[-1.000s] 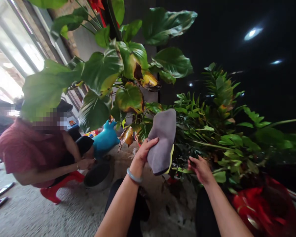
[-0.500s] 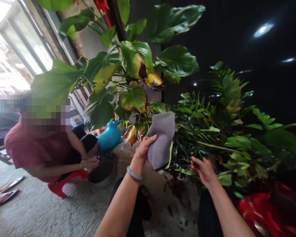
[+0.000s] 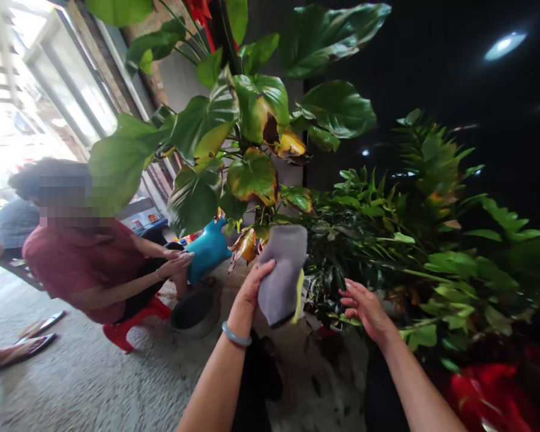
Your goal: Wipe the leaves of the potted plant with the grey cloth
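Note:
A folded grey cloth [image 3: 282, 273] with a yellow edge is held up by my left hand [image 3: 257, 287], its thumb lying across the front. My left wrist wears a pale bangle [image 3: 236, 335]. To the right, my right hand [image 3: 364, 309] hangs in the air with its fingers apart and nothing in them. It is close to the dark green leaves [image 3: 328, 258] of a low plant. Behind the cloth stands a tall plant with large leaves [image 3: 253, 177], several of them yellow and brown at the edges.
At the left a person in a dark red shirt [image 3: 85, 258] sits on a red stool [image 3: 135, 324]. Near them are a dark basin [image 3: 193, 315] and a blue inflated-looking object [image 3: 209, 252]. Bushy green plants [image 3: 459, 258] and red wrapping [image 3: 486, 390] fill the right side.
The cloth in my left hand has come down slightly and to the left. My right hand's fingers have spread more. The surroundings have shifted rightward in view, and the seated person's hands have risen.

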Motion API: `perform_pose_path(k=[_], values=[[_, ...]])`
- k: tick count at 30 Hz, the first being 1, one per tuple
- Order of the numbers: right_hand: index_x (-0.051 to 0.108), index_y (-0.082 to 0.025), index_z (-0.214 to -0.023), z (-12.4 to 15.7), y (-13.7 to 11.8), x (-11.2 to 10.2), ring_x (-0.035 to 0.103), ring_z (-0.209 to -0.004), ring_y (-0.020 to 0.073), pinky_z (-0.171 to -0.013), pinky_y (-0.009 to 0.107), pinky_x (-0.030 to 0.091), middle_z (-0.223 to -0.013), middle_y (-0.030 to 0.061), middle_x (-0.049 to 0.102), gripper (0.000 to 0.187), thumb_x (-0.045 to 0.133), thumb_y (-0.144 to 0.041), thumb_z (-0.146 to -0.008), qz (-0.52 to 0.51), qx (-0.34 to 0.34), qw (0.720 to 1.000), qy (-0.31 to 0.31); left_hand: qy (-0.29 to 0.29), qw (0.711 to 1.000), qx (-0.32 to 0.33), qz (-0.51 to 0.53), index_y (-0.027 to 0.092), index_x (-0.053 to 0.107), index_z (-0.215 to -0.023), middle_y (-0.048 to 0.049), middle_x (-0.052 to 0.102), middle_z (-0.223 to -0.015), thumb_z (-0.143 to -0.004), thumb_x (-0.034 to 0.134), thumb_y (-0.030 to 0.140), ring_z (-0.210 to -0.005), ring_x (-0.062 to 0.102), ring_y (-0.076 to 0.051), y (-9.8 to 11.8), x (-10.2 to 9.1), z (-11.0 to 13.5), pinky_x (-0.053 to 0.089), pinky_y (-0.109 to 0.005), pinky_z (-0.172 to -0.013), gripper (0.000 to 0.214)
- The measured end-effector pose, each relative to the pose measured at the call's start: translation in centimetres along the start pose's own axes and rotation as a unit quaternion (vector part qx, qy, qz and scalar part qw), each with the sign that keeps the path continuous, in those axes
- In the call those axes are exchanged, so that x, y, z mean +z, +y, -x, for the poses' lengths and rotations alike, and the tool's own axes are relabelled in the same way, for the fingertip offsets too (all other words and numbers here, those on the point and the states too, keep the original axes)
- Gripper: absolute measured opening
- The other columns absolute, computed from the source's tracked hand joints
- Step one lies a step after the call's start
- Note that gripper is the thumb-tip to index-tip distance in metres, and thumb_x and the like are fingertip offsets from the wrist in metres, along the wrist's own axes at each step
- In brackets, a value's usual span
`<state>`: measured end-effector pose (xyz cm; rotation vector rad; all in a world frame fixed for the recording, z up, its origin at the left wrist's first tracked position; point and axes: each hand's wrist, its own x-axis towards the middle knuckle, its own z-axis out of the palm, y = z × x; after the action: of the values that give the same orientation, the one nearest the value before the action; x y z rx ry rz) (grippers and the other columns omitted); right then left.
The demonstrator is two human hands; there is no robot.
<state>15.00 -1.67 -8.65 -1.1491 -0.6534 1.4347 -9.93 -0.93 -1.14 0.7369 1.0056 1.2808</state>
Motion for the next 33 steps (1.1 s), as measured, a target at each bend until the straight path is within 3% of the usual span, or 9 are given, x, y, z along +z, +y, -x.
perform_pose_path(k=[4, 9, 13, 16, 19, 23, 25, 28, 33], values=[[0.062, -0.022, -0.091, -0.7, 0.7, 1.7, 0.065, -0.057, 0.0151, -0.038, 0.020, 0.045, -0.074, 0.0027, 0.066, 0.039, 0.081, -0.041, -0.063, 0.026, 0.039, 0.999, 0.009, 0.056, 0.997, 0.013, 0.042, 0.015, 0.067, -0.078, -0.0003, 0.070, -0.067, -0.060, 0.082, 0.025, -0.053, 0.062, -0.013, 1.0, 1.0, -0.9, 0.051, -0.024, -0.056, 0.025], [0.061, -0.023, -0.078, -2.4, 1.5, 5.0, 0.062, -0.048, 0.0162, -0.035, 0.022, 0.044, -0.054, -0.0043, 0.055, 0.037, 0.083, -0.046, -0.059, -0.010, 0.069, 0.998, -0.003, 0.052, 0.998, -0.022, 0.002, 0.014, 0.064, -0.071, -0.0008, 0.067, -0.060, -0.058, 0.083, 0.022, -0.050, 0.060, -0.013, 0.0, 1.1, 0.1, 0.049, -0.024, -0.051, 0.024], [0.055, -0.021, -0.060, -3.4, 1.9, 6.7, 0.046, -0.034, 0.0079, -0.031, 0.019, 0.038, -0.050, -0.0041, 0.057, 0.033, 0.084, -0.036, -0.056, -0.034, 0.042, 0.999, -0.011, 0.023, 0.999, 0.019, -0.014, 0.012, 0.067, -0.080, -0.0025, 0.069, -0.067, -0.059, 0.084, 0.026, -0.054, 0.062, -0.014, 1.8, 1.4, -0.7, 0.050, -0.025, -0.056, 0.030], [0.051, -0.022, -0.056, -3.1, 2.0, 6.7, 0.039, -0.032, 0.0060, -0.032, 0.020, 0.038, -0.045, -0.0068, 0.052, 0.035, 0.084, -0.033, -0.055, -0.046, 0.023, 0.998, -0.027, 0.009, 0.999, 0.046, 0.003, 0.013, 0.068, -0.088, -0.0027, 0.071, -0.074, -0.060, 0.083, 0.027, -0.062, 0.065, -0.015, 2.8, 2.7, -2.2, 0.052, -0.027, -0.064, 0.034], [0.052, -0.021, -0.057, -2.3, 1.9, 5.9, 0.041, -0.033, 0.0063, -0.035, 0.021, 0.041, -0.045, -0.0068, 0.053, 0.035, 0.084, -0.034, -0.054, -0.054, 0.014, 0.998, -0.040, 0.004, 1.000, 0.021, -0.003, 0.014, 0.068, -0.086, -0.0033, 0.072, -0.074, -0.061, 0.082, 0.028, -0.063, 0.065, -0.016, 1.1, 3.4, -2.9, 0.053, -0.028, -0.067, 0.032], [0.049, -0.021, -0.051, -1.8, 1.7, 4.6, 0.038, -0.031, 0.0060, -0.033, 0.021, 0.039, -0.042, -0.0064, 0.050, 0.037, 0.083, -0.034, -0.053, -0.056, 0.023, 0.997, -0.038, -0.010, 0.992, -0.102, -0.075, 0.012, 0.069, -0.078, -0.0050, 0.071, -0.066, -0.056, 0.084, 0.028, -0.059, 0.064, -0.018, -3.0, 1.1, -1.1, 0.052, -0.030, -0.064, 0.031], [0.048, -0.021, -0.050, -1.8, 1.6, 4.1, 0.037, -0.030, 0.0062, -0.032, 0.021, 0.038, -0.041, -0.0060, 0.050, 0.037, 0.083, -0.034, -0.052, -0.058, 0.024, 0.997, -0.034, -0.016, 0.992, -0.112, -0.061, 0.013, 0.070, -0.082, -0.0049, 0.072, -0.069, -0.053, 0.086, 0.028, -0.061, 0.065, -0.019, -3.5, -0.5, 0.4, 0.052, -0.030, -0.064, 0.036], [0.050, -0.021, -0.052, -1.9, 1.5, 3.5, 0.042, -0.032, 0.0080, -0.034, 0.023, 0.040, -0.042, -0.0051, 0.052, 0.036, 0.084, -0.034, -0.049, -0.061, 0.018, 0.997, -0.032, -0.002, 0.998, -0.058, 0.005, 0.015, 0.071, -0.094, -0.0056, 0.075, -0.080, -0.058, 0.083, 0.034, -0.071, 0.069, -0.021, -1.3, -1.3, 1.2, 0.054, -0.030, -0.070, 0.042], [0.056, -0.020, -0.059, -1.6, 1.9, 4.0, 0.051, -0.038, 0.0105, -0.039, 0.024, 0.045, -0.049, -0.0046, 0.058, 0.037, 0.085, -0.040, -0.047, -0.075, -0.003, 0.997, -0.033, 0.030, 0.999, 0.002, 0.037, 0.016, 0.070, -0.087, -0.0046, 0.074, -0.078, -0.068, 0.076, 0.036, -0.073, 0.069, -0.020, 1.5, 1.7, -2.0, 0.053, -0.029, -0.071, 0.028]])
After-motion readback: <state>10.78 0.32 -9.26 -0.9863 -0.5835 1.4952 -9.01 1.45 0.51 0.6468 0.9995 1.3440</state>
